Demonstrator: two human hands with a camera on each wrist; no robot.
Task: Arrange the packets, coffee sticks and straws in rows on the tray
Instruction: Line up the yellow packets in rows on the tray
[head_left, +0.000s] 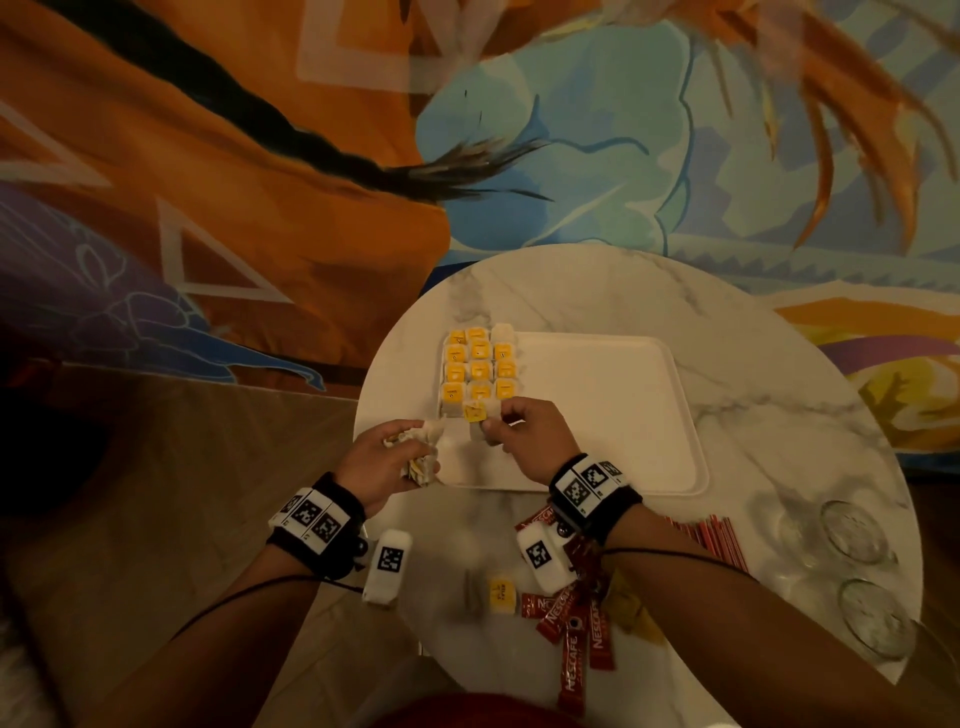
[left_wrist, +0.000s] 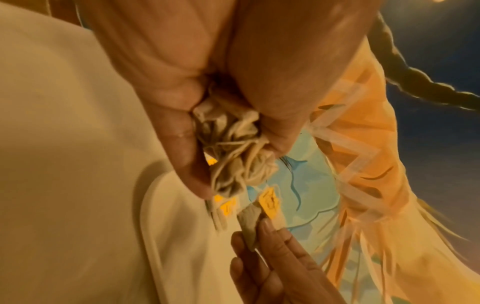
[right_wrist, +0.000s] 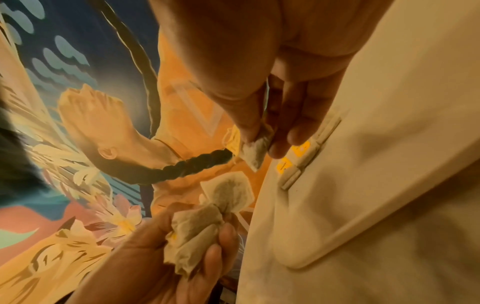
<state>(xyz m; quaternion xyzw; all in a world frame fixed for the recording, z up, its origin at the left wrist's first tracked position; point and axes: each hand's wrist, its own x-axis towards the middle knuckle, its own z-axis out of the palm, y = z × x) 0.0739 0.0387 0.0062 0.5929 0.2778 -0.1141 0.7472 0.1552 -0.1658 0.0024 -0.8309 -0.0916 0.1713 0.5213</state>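
Note:
A white tray (head_left: 613, 410) lies on the round marble table (head_left: 769, 447). Three columns of tea bag packets with yellow tags (head_left: 479, 370) fill its left end. My left hand (head_left: 397, 457) grips a crumpled bunch of tea bags (left_wrist: 233, 152) at the tray's near left corner; the same bunch of tea bags (right_wrist: 197, 228) appears in the right wrist view. My right hand (head_left: 511, 423) pinches one tea bag (right_wrist: 255, 152) with its yellow tag (head_left: 474, 413) just above the near end of the columns. Red coffee sticks (head_left: 576, 639) and red straws (head_left: 711, 535) lie near the table's front.
One loose yellow-tagged packet (head_left: 501, 596) lies on the table between my forearms. Two clear glasses (head_left: 857, 530) (head_left: 878, 618) stand at the table's right edge. The right part of the tray is bare. A painted wall rises behind the table.

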